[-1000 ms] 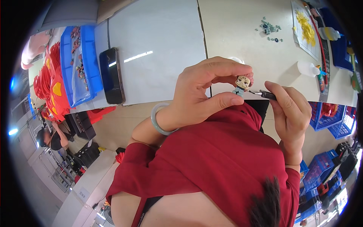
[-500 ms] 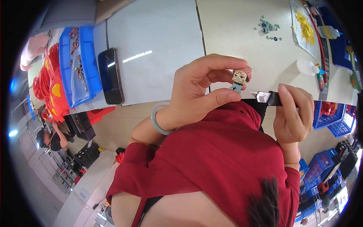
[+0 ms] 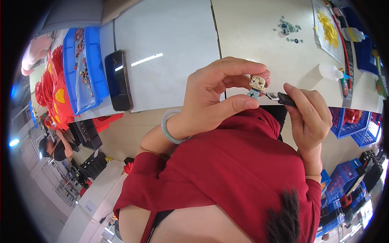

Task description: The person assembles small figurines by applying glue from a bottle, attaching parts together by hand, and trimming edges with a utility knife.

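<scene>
Between the thumb and fingers of my left hand point(image 3: 216, 91) is a small figurine point(image 3: 257, 83) with pink hair, a pale face with dark markings and a light blue-grey body. It stands upright, its face towards me. My right hand point(image 3: 312, 117) grips the black handle of a small utility knife point(image 3: 285, 99). The knife's metal end points left and meets the figurine's lower body at its right side; whether the tip presses in cannot be made out. Both hands are above the table's near edge.
On the table point(image 3: 251, 32) lie small grey-green bits point(image 3: 289, 28), yellow scraps point(image 3: 327, 28) on a sheet, and a white bottle point(image 3: 330, 72). A phone point(image 3: 118, 81) and a blue tray point(image 3: 97, 69) of small parts are at left. Blue crates point(image 3: 342, 127) stand at right. Another person point(image 3: 56, 148) is far left.
My right hand has moved left, bringing the knife from a gap away up to the figurine's lower body. The figurine has turned slightly; my left hand has barely moved.
</scene>
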`<state>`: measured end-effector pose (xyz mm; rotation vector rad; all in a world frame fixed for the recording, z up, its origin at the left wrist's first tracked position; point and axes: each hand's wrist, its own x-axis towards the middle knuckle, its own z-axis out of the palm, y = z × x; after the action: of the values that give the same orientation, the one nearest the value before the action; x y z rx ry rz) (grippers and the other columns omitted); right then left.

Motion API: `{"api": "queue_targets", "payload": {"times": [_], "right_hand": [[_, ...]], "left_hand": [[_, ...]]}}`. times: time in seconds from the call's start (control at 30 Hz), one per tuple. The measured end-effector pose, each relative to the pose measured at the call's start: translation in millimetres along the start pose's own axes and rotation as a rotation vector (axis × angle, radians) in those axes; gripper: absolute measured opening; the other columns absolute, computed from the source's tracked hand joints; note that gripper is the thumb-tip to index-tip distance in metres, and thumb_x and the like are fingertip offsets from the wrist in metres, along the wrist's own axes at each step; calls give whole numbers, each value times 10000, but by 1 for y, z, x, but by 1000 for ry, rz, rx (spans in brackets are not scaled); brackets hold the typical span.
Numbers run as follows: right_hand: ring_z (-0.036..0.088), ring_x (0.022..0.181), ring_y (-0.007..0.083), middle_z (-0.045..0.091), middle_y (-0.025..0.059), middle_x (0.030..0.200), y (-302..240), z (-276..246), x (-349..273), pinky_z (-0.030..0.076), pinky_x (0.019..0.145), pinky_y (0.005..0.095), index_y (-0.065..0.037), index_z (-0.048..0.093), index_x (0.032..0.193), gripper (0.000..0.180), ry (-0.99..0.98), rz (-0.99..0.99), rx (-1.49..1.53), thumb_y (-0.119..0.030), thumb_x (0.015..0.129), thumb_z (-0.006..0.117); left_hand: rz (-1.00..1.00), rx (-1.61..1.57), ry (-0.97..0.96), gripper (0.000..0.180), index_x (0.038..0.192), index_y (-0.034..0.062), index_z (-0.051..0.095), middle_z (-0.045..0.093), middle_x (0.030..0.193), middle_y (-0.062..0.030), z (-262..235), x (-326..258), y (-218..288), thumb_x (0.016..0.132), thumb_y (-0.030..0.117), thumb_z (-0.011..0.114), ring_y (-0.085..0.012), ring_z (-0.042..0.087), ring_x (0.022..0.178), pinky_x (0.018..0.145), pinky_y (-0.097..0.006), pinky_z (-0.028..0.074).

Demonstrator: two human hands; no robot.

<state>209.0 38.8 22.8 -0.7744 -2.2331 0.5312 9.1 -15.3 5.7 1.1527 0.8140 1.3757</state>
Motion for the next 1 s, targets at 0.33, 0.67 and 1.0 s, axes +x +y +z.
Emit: {"api": "queue_targets", "payload": {"times": [0.33, 0.67, 1.0], "right_hand": [[481, 523, 190, 557, 72, 676, -3, -5, 3, 383, 477, 276, -49, 650, 913, 310, -2, -26, -108, -25, 604, 658], [513, 545, 186, 584, 106, 697, -1, -10, 1, 399, 494, 257, 9, 625, 908, 252, 29, 84, 64, 1, 657, 638], [492, 523, 189, 573, 79, 675, 2, -4, 2, 383, 467, 274, -21, 637, 876, 252, -16, 10, 22, -26, 625, 649]], "left_hand": [[-21, 41, -22, 455, 1151, -62, 447, 539, 1016, -163, 1, 1, 2, 766, 82, 641, -275, 536, 1018, 822, -363, 485], [-119, 13, 12, 442, 1151, -72, 444, 538, 1040, -166, 4, 2, 3, 767, 50, 627, -247, 541, 1010, 829, -353, 486], [-64, 22, -6, 437, 1149, -74, 441, 534, 1039, -173, 2, 3, 2, 768, 40, 623, -255, 541, 1011, 826, -357, 488]]}}
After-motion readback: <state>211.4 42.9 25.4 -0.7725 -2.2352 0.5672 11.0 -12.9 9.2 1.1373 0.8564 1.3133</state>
